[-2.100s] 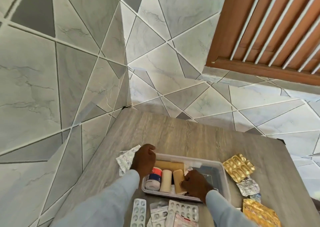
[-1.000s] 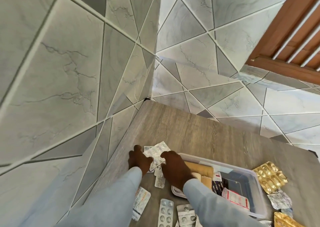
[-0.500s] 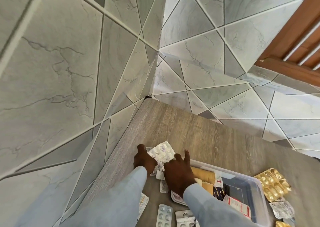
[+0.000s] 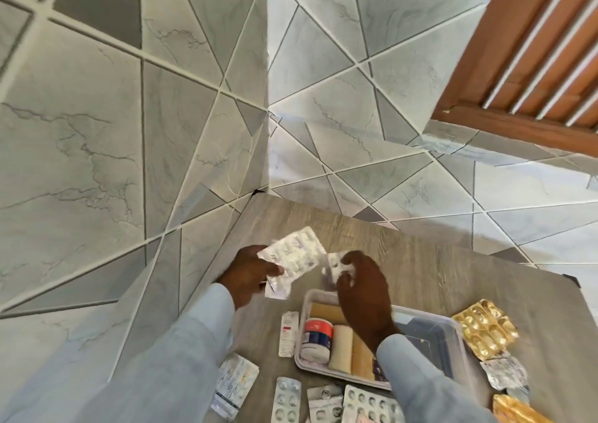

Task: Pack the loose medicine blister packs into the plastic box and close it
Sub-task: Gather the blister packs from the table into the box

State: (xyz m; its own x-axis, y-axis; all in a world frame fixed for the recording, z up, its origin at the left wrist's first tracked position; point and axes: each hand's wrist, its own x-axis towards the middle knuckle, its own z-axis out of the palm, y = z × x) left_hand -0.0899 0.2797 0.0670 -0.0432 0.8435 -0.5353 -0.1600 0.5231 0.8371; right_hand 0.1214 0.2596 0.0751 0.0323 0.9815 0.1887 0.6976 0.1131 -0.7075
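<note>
Above box's far-left rim | left hand (image 4: 249, 272) grips silver blister sheets (image 4: 296, 254) | right hand (image 4: 359, 280) pinches small strip (image 4: 335, 262)

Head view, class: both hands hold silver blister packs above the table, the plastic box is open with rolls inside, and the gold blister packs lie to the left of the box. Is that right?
Not quite. The head view shows the gold blister packs lying to the right of the plastic box, not the left. The rest holds: the left hand and right hand each hold silver blister packs above the table, and the open box holds rolls.
</note>
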